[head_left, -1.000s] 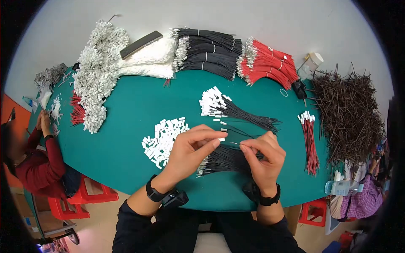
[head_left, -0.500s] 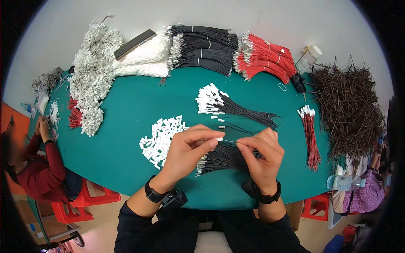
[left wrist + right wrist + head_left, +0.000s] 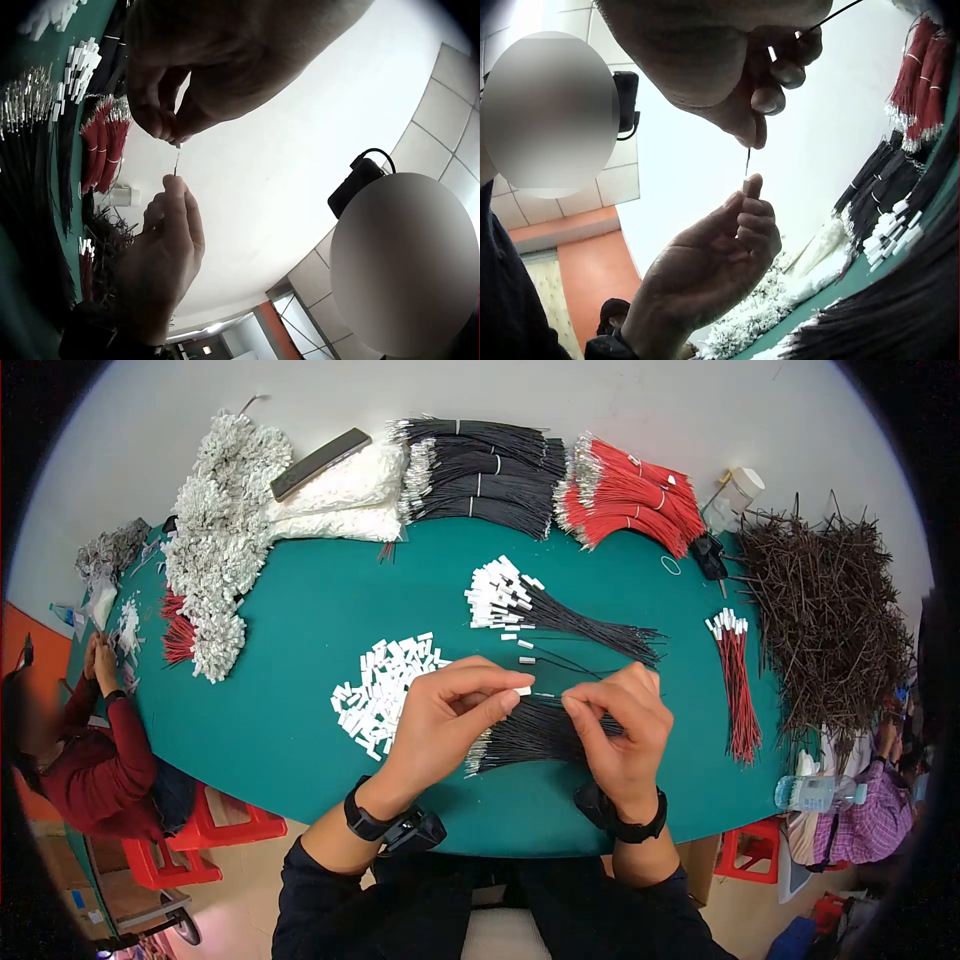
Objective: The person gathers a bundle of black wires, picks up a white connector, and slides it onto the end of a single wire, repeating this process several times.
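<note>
Between thumb and forefinger my left hand [image 3: 440,710] pinches a small white plastic connector housing [image 3: 524,691], its end poking out past the fingertips. My right hand [image 3: 632,728] pinches a black wire near its metal terminal [image 3: 544,695], which points left at the housing. In the right wrist view the terminal [image 3: 748,163] stands right at the mouth of the housing [image 3: 747,185], and the wire's tail [image 3: 840,15] trails out behind the right hand. Under the hands lies a bundle of black wires [image 3: 530,735]. Loose white housings [image 3: 385,690] are heaped beside the left hand.
Beyond the hands lie black wires with white housings [image 3: 497,598]. Red wires with housings [image 3: 738,690] lie to the right, near a dark tangled pile [image 3: 825,620]. Along the back are black bundles [image 3: 485,480], red bundles [image 3: 635,500] and white bags [image 3: 340,495]. Another person [image 3: 95,750] sits at left.
The head view has shifted slightly. Both hands keep the same pinches, and the terminal appears a little nearer the housing than one second ago.
</note>
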`<state>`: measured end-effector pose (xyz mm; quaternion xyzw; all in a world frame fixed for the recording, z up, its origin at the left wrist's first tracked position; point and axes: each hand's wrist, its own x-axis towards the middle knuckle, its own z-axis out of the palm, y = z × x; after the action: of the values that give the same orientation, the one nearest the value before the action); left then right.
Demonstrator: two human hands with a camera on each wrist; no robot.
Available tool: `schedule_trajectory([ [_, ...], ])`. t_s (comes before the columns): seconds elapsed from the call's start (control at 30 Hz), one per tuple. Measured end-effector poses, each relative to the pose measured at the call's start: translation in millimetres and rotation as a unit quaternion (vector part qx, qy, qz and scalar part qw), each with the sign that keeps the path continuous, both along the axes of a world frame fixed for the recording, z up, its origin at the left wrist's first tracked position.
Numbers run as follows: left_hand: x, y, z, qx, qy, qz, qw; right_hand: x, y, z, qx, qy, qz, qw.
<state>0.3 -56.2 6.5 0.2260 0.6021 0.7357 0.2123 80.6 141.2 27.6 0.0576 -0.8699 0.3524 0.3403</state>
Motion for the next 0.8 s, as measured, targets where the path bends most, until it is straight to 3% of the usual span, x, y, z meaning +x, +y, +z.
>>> schedule_trajectory([
  [0.8, 0.1, 0.9, 1.7, -0.039, 0.054, -0.001, 0.998, 0.0, -1.1, 2.9, 0.024, -0.017, 0.017, 0.999],
])
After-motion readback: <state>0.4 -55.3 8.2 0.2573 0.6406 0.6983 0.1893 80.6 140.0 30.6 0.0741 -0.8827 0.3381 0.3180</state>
